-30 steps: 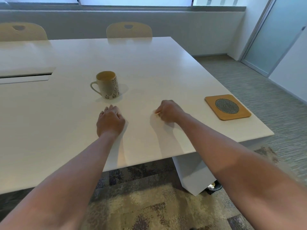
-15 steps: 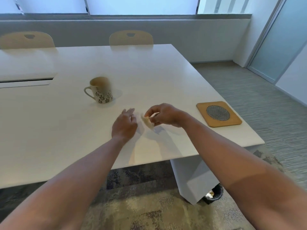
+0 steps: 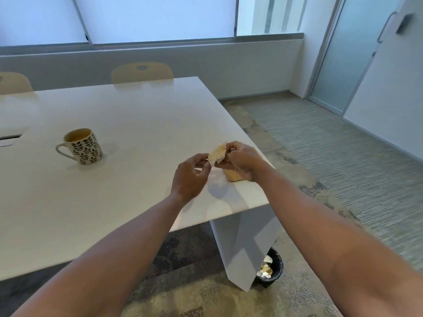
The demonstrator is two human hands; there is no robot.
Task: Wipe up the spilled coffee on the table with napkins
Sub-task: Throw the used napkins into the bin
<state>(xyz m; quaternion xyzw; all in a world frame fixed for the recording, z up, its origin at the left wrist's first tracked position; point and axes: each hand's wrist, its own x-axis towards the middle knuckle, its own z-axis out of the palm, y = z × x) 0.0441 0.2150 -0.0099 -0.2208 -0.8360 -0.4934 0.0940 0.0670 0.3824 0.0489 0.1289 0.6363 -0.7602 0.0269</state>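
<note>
Both hands lifted, now pinching crumpled stained napkin (image 3: pixel 217 154).

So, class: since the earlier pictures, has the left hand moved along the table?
Yes. The left hand has left the spot in front of the mug and gone right, away from it, to pinch the napkin with the right hand.

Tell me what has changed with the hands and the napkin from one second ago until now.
Both hands lifted off the table. The right hand, which pressed down a second ago, raised the stained napkin, and the left hand came over to pinch its other end with the fingers. The mug stayed upright in its place on the table.
</note>
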